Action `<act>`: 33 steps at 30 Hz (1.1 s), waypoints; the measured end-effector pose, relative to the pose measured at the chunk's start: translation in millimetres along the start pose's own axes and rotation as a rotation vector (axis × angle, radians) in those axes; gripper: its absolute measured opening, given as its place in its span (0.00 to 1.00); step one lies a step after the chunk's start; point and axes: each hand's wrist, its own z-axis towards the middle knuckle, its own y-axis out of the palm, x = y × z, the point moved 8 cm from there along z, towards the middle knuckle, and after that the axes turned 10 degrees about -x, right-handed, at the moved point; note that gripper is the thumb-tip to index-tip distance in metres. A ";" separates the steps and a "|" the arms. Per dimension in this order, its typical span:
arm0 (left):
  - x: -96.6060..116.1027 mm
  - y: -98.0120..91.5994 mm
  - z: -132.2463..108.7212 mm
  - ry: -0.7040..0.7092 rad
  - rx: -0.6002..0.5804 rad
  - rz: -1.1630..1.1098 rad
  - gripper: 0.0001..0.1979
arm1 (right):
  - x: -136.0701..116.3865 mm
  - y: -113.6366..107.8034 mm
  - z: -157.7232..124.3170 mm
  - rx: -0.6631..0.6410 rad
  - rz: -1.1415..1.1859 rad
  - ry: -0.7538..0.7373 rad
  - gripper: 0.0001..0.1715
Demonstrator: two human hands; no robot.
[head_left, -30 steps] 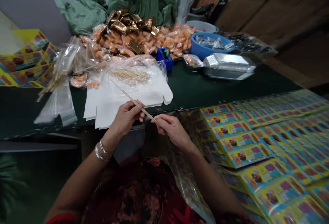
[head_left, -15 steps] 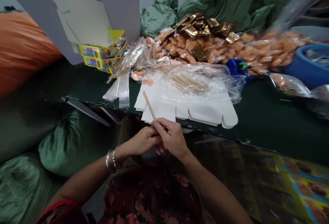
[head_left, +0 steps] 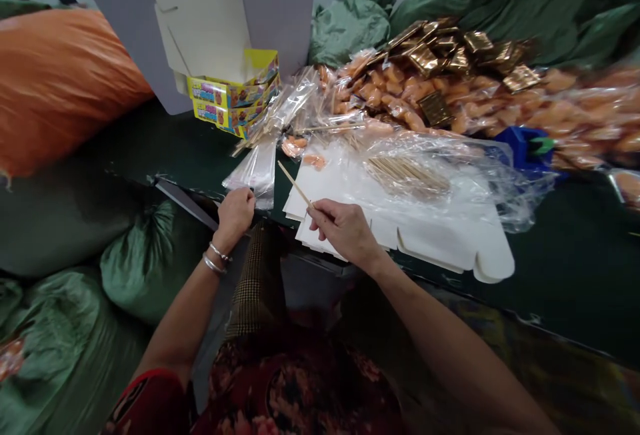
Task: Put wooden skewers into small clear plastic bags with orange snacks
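Note:
Pinched in my right hand (head_left: 340, 225) is a thin wooden stick (head_left: 295, 184), slanting up and to the left over the table's front edge. My left hand (head_left: 237, 210) is closed at the near end of some flat clear plastic sleeves (head_left: 260, 172); what its fingers hold is hidden. White cardboard sheets (head_left: 425, 225) lie stacked beneath and to the right of my right hand. On them rests a clear bag (head_left: 480, 165) with a bundle of wooden sticks (head_left: 407, 175). Two orange pieces (head_left: 314, 161) sit near the sleeves.
Yellow printed boxes (head_left: 233, 105) stand at the back left. Behind the sheets are a heap of wrapped orange pieces (head_left: 400, 98), gold packets (head_left: 425, 58) and a blue container (head_left: 523, 148). Green sacks (head_left: 143, 265) and an orange sack (head_left: 70, 88) are at the left.
My hands have parted. The left one has moved up and left to the plastic sleeves, while the right keeps the stick. The view has shifted, so the table things appear further right.

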 end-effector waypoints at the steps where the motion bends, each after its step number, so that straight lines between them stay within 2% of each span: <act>1: -0.7 -3.3 -0.2 -0.007 0.012 -0.038 0.06 | 1.1 1.7 2.1 -0.022 -0.025 0.002 0.12; 2: -3.6 -6.1 0.0 -0.028 0.018 -0.122 0.05 | 1.7 3.5 4.3 -0.043 -0.050 -0.001 0.11; 4: -12.9 -6.3 1.6 -0.098 -0.007 -0.375 0.03 | 0.5 7.0 9.2 -0.074 -0.100 -0.030 0.15; 6: -18.5 1.6 3.9 -0.166 -0.091 -0.607 0.04 | -2.2 12.1 14.7 -0.109 -0.133 -0.065 0.19; 8: -17.7 8.8 5.5 -0.183 -0.174 -0.704 0.07 | -4.8 19.2 19.8 -0.161 -0.151 -0.093 0.20; 11: -18.4 10.8 4.7 -0.181 -0.207 -0.733 0.05 | -5.8 29.7 23.8 -0.259 -0.120 -0.104 0.20; 13: -23.1 7.1 2.4 -0.190 -0.169 -0.721 0.04 | -3.7 32.5 23.8 -0.295 -0.060 -0.087 0.20; 16: -27.6 -8.0 -1.3 -0.151 0.005 -0.666 0.02 | 0.6 32.6 22.1 -0.301 0.016 -0.053 0.20; 18: -28.4 -9.6 -3.2 -0.153 0.056 -0.750 0.02 | 2.4 32.5 21.4 -0.295 0.046 -0.037 0.20; 19: -27.8 -6.6 -3.3 -0.168 0.042 -0.812 0.03 | 2.9 32.7 21.4 -0.293 0.057 -0.032 0.20; 21: -24.4 7.4 -3.0 -0.228 -0.069 -1.009 0.05 | 2.7 35.0 22.3 -0.311 0.078 -0.031 0.19; 24: -14.6 24.6 -4.0 -0.293 -0.236 -1.269 0.07 | 3.1 41.1 26.1 -0.394 0.100 -0.038 0.20; 26: -10.4 30.1 -5.4 -0.319 -0.302 -1.367 0.08 | 7.5 42.5 30.1 -0.443 0.100 -0.013 0.20; 30: -8.8 32.2 -6.9 -0.325 -0.322 -1.421 0.07 | 13.2 34.3 39.3 -0.447 -0.005 0.037 0.20; 33: -7.7 34.0 -7.4 -0.323 -0.309 -1.456 0.09 | 2.1 30.4 42.3 -0.433 -0.248 0.009 0.20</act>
